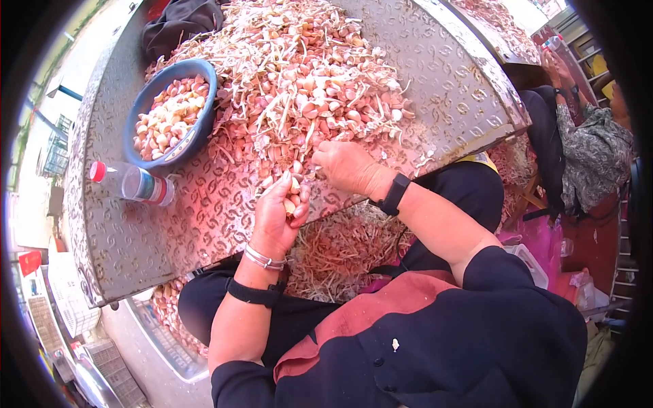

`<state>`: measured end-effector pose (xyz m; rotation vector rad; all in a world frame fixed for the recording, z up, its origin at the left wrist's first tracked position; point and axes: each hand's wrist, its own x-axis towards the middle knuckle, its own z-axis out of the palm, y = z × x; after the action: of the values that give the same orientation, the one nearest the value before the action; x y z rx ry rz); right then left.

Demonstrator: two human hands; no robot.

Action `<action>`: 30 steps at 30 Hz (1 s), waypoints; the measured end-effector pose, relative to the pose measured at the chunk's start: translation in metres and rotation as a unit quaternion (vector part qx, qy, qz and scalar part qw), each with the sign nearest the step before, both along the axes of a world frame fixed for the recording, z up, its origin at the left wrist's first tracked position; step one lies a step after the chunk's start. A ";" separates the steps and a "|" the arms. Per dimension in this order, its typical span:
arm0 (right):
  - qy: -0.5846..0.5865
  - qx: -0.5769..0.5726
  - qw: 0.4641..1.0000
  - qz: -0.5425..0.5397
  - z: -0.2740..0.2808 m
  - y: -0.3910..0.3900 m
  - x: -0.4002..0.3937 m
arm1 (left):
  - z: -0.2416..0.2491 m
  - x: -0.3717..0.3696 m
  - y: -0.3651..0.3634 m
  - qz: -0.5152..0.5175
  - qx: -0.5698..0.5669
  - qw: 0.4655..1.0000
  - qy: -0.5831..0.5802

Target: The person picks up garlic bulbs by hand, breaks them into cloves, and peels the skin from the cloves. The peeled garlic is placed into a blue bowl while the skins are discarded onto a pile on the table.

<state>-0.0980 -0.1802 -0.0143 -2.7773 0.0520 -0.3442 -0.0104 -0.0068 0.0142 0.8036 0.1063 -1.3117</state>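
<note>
Several garlic cloves [291, 204] sit in my left hand [271, 221], whose fingers are curled around them above the table's near edge. My right hand [348, 167] is a little to the right, at the front of a large garlic pile [306, 75]. Its fingers are closed together, and whatever may be between them is hidden. Loose cloves, dry skins and stalks make up the pile. To the left, a blue bowl [135, 109] holds garlic cloves.
A clear plastic bottle with a red cap [146, 185] lies on the patterned metal table [156, 255]. Dark cloth [180, 27] rests at the far left. Stalks and skins [340, 255] lie below the edge. Another person [595, 149] sits at right; crates [71, 292] stand at left.
</note>
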 end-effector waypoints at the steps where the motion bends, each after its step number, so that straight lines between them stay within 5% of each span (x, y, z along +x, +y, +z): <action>1: -0.025 0.030 0.999 -0.018 0.003 0.000 -0.001 | -0.001 0.000 0.001 0.000 0.000 1.000 -0.001; 2: -0.025 0.030 0.999 -0.018 0.004 0.000 -0.001 | -0.003 0.001 0.002 -0.004 -0.008 1.000 -0.002; 3: -0.012 0.241 0.969 -0.058 0.004 0.000 -0.002 | -0.005 0.002 0.003 -0.009 -0.015 1.000 -0.004; 5: 0.018 0.619 0.777 -0.114 0.012 0.001 -0.005 | -0.007 0.002 0.004 -0.010 -0.011 1.000 -0.013; 8: 0.015 0.652 0.749 -0.118 0.024 0.006 -0.017 | -0.003 -0.001 -0.001 -0.001 0.002 1.000 -0.028; 13: -0.061 0.381 0.920 -0.064 0.041 0.026 -0.026 | -0.002 -0.005 -0.004 0.014 0.027 0.998 -0.049; 16: -0.127 0.217 0.966 -0.050 0.049 0.029 -0.028 | -0.004 -0.005 -0.003 -0.029 -0.030 0.996 -0.073; 21: -0.055 0.405 0.902 -0.138 0.048 0.025 -0.034 | 0.003 -0.005 0.003 -0.048 -0.124 0.990 0.056; 23: 0.001 0.647 0.746 -0.158 0.052 0.024 -0.038 | 0.013 -0.010 0.005 -0.050 -0.141 0.986 0.071; 27: -0.010 0.741 0.650 -0.167 0.055 0.014 -0.050 | 0.058 -0.028 0.017 -0.093 -0.215 0.969 0.071; 30: -0.044 0.734 0.652 -0.182 0.045 0.004 -0.061 | 0.114 -0.058 0.035 -0.161 -0.270 0.948 0.042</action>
<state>-0.1591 -0.1758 0.0307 -1.0779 0.5809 -0.2995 -0.0681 0.0277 0.1284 0.2999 -0.3197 -1.5841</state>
